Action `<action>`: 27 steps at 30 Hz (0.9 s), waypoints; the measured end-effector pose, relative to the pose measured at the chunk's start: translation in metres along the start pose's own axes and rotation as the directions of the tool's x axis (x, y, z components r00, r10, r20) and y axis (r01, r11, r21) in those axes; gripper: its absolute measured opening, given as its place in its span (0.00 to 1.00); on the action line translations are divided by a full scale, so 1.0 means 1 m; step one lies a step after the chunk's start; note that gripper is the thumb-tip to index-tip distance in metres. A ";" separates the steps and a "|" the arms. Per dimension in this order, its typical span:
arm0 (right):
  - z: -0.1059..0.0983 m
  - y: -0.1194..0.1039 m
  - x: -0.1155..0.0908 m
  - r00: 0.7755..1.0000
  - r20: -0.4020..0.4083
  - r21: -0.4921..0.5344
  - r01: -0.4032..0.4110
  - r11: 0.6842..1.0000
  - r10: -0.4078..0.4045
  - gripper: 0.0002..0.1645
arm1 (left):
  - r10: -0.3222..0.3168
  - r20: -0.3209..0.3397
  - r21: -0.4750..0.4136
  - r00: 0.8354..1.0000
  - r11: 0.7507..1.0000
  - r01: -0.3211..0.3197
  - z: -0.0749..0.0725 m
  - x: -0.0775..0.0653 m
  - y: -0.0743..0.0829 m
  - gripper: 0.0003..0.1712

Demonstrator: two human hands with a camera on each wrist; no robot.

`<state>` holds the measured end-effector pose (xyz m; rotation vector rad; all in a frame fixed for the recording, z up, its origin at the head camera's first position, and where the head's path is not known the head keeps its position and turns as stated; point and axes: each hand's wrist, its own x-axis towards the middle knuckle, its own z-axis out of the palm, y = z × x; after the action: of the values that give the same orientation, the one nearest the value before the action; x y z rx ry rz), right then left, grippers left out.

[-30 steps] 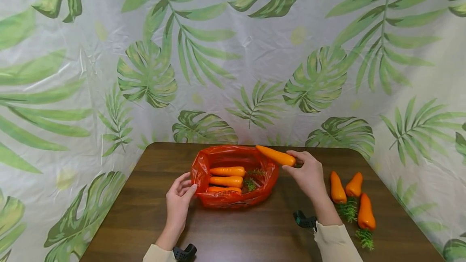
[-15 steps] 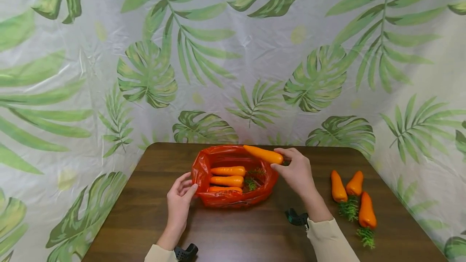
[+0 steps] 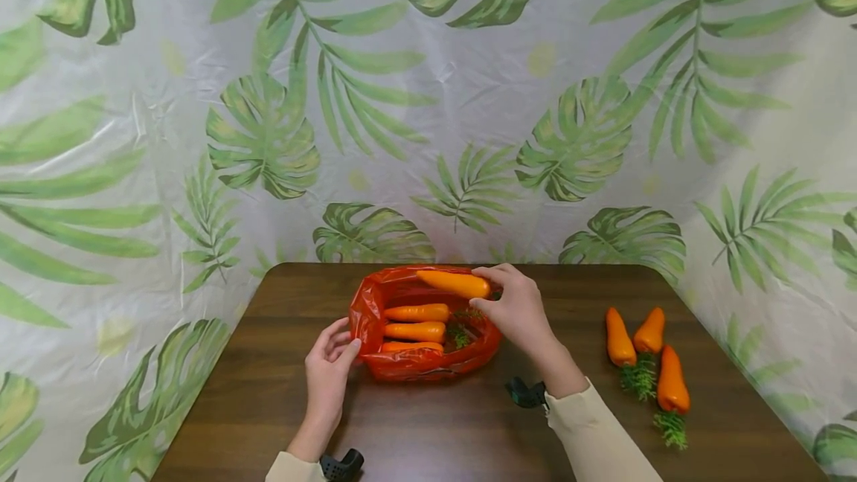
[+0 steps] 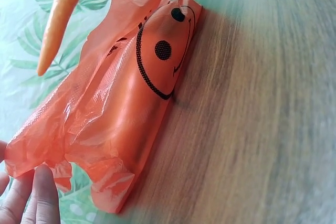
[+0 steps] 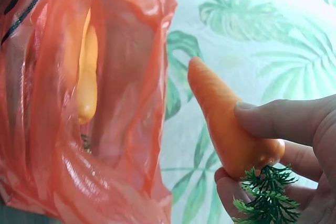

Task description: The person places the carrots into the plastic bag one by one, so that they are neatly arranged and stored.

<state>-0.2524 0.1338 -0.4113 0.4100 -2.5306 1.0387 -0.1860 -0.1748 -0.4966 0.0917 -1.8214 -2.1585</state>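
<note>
A red plastic bag (image 3: pixel 428 373) lies with its mouth open on the table, a smiley face printed on its side in the left wrist view. Inside it, several orange carrots (image 3: pixel 416 332) lie side by side, green tops to the right. My left hand (image 3: pixel 327 370) pinches the bag's left rim between thumb and fingers. My right hand (image 3: pixel 518 311) grips another carrot (image 3: pixel 455 283) near its thick end, over the back of the bag's mouth. That carrot's tip points left, and its leafy top (image 5: pixel 266 195) hangs below the fingers in the right wrist view.
Three more carrots (image 3: pixel 672 381) with green tops lie at the right of the brown wooden table (image 3: pixel 268 385). A leaf-patterned sheet (image 3: pixel 428 95) hangs behind the table's back edge. Each wrist carries a black camera mount (image 3: pixel 341 465).
My right hand has carried its carrot leftward, from the bag's back right corner to over its mouth. The left hand keeps its pinch on the rim.
</note>
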 end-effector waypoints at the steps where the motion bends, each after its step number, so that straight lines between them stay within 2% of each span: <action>1: 0.002 -0.002 0.002 1.000 0.005 -0.006 0.013 1.000 -0.013 0.29 | 0.000 -0.003 0.000 1.000 1.000 0.000 0.000 0.000 0.000 0.25; 7: 0.010 -0.012 0.010 0.998 0.031 -0.025 0.052 0.998 -0.052 0.29 | 0.007 -0.014 -0.011 1.000 1.000 -0.007 -0.002 0.001 -0.001 0.26; 13: 0.018 -0.018 0.014 0.995 0.095 -0.011 0.043 0.999 -0.042 0.27 | 0.019 -0.015 -0.012 1.000 1.000 -0.019 -0.002 0.001 -0.002 0.26; 20: 0.032 -0.011 0.025 0.983 0.181 0.002 0.029 1.000 -0.029 0.27 | 0.039 -0.012 0.007 0.999 0.999 -0.039 -0.002 0.002 -0.003 0.26; 27: 0.046 0.003 0.038 0.969 0.245 -0.013 -0.031 0.999 0.033 0.28 | 0.024 -0.012 -0.010 1.000 1.000 -0.024 -0.001 0.003 0.000 0.26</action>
<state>-0.2979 0.0978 -0.4268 0.5262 -2.7668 1.0454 -0.1883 -0.1768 -0.4968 0.0801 -1.7957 -2.1456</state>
